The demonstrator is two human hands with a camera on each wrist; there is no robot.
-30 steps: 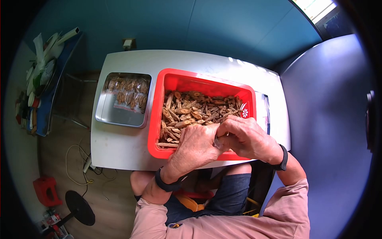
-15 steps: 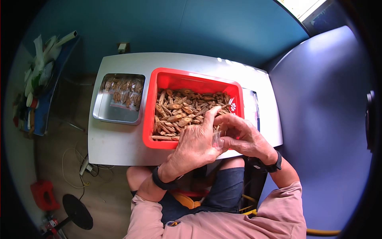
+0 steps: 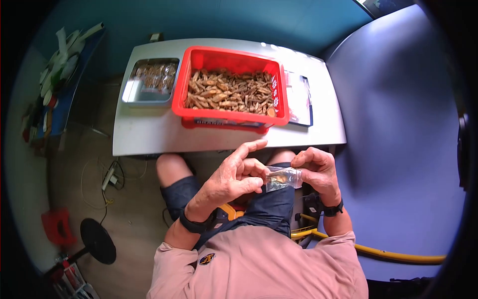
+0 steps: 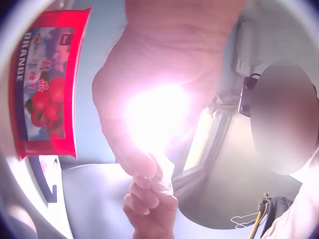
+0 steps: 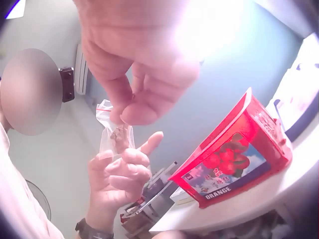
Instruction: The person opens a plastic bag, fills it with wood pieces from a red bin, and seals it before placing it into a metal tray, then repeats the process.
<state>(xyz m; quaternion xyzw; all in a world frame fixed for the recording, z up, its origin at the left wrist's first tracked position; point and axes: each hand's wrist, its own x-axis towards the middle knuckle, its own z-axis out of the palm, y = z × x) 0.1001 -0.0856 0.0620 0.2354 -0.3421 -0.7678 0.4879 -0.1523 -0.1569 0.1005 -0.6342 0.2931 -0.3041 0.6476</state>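
Note:
A small clear zip bag [image 3: 283, 178] with brown slices in it is held between both hands, over the lap in front of the table. The left hand [image 3: 230, 175] pinches one end with thumb and fingers, its index finger stretched out. At the other end, the right hand [image 3: 319, 172] pinches the bag between thumb and fingers. In the right wrist view the bag [image 5: 115, 135] hangs below the right hand [image 5: 144, 64], a red line along its top. Beyond the hands, a red basket [image 3: 284, 94] of dried brown slices [image 3: 224, 92] stands on the table.
On the white table [image 3: 144, 137], a metal tray [image 3: 149, 96] with filled bags lies left of the basket; a dark-edged flat tray [image 3: 298, 102] lies right of it. A yellow bar [image 3: 388, 255] runs at the lower right, and a round black disc [image 3: 98, 241] stands lower left.
Both hands have moved from over the basket's front edge back toward the body, with the bag now plainly visible between them. The view has shifted, so basket and table sit higher.

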